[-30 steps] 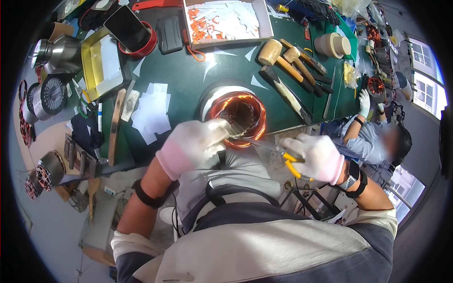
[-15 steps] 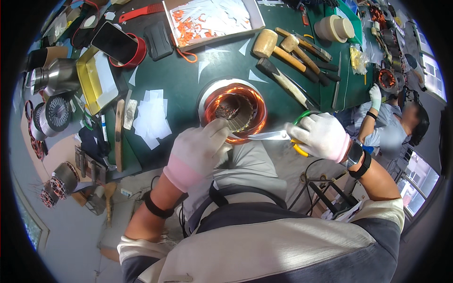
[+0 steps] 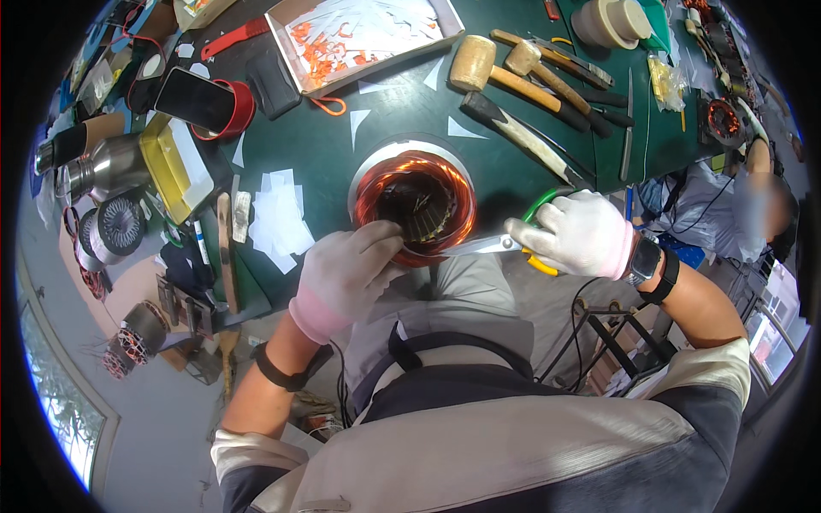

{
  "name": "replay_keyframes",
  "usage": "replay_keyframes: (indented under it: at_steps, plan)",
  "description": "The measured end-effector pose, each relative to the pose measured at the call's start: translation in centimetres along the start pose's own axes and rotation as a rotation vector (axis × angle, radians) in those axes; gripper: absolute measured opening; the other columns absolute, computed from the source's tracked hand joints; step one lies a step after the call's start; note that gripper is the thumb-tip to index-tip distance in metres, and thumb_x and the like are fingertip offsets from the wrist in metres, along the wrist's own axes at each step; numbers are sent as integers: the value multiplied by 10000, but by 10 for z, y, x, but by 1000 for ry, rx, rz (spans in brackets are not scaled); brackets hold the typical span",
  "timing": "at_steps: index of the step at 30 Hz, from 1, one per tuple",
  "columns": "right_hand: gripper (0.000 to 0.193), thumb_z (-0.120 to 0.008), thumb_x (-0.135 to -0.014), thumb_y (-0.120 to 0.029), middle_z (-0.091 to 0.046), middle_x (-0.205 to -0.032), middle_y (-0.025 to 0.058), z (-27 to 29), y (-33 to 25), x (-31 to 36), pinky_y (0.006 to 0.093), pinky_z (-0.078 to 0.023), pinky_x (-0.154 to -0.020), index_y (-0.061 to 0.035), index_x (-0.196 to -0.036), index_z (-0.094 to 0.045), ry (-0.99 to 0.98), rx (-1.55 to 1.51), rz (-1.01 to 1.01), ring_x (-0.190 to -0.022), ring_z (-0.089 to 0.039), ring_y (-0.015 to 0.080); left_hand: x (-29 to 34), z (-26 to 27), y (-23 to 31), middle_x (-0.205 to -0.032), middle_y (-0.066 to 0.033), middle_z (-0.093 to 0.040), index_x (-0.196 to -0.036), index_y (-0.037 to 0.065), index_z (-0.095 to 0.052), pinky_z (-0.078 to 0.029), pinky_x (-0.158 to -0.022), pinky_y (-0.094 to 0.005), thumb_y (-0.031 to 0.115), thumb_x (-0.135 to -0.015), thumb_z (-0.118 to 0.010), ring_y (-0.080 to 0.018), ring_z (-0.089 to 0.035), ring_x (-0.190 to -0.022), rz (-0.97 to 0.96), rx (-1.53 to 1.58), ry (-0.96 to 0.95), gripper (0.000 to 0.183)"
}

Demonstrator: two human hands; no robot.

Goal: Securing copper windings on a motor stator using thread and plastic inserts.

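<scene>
Copper-wound ring [image 3: 460, 192], one; landmark for this list. Sits at the near edge of the green worktop [image 3: 505, 184], opening upward, apparently so placed that its near rim is reachable from both sides and its inside can be looked into.

Scissors [image 3: 487, 245], one pair, green and yellow handles; right of the ring, blades pointing left across its near side. Held thus, it seems, to bring the tips to the rim without covering the opening. Whether the blades touch copper cannot be told.

Paper slips [image 3: 275, 214], white, overlapping; left of the ring, presumably for easy reach.

Mallets [image 3: 473, 61], two, wooden heads; beyond and right of the ring, handles slanting nearward, likely for quick taking up.

Box [image 3: 376, 71], open; beyond the ring, its walls probably keeping white and orange scraps [image 3: 376, 30] together.

Left hand [image 3: 355, 265], white-gloved; at the ring's near left rim, fingers bent and bunched, back upward. Grip narrow; anything pinched is hidden.

Right hand [image 3: 581, 235], white-gloved; right of the ring, back upward, forearm angled in from the near right. Grip closed around the scissors' handles.
</scene>
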State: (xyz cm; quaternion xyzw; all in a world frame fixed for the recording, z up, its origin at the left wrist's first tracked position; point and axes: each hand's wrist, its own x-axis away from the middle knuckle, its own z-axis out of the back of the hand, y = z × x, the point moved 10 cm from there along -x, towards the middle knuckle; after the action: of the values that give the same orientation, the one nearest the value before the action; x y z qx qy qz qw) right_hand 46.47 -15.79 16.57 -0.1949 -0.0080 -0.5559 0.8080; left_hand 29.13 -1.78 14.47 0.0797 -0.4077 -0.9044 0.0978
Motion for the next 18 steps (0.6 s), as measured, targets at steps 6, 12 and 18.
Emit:
replay_keyframes:
  at_steps: [6,12,18]
  plan:
    - [446,-738,-916,-290,-620,-812,36,2,-10,-5,371,-574,-569,-150,-1334,-669,-26,-147,-90,-710,-700,218,1,1,2,-1185,-103,-741,-1097,42,-742,-574,-728,-389,116,-714,-866,-292,-723,-839,-11,-1,30,409]
    - [447,-740,-926,-317,-619,-814,81,11,-28,-15,398,-558,-552,-114,-1319,-672,-133,-243,-225,-670,-695,264,4,1,-2,-1191,-102,-749,-1104,55,-749,-584,-743,-393,129,-708,-887,-297,-742,-880,1,31,41,425]
    - [454,-761,-909,-302,-645,-845,135,27,-45,-31,436,-547,-571,-72,-1294,-691,-217,-354,-422,-666,-697,320,9,0,-2,-1206,-106,-740,-1131,40,-739,-589,-757,-398,112,-706,-882,-292,-741,-889,0,47,66,454]
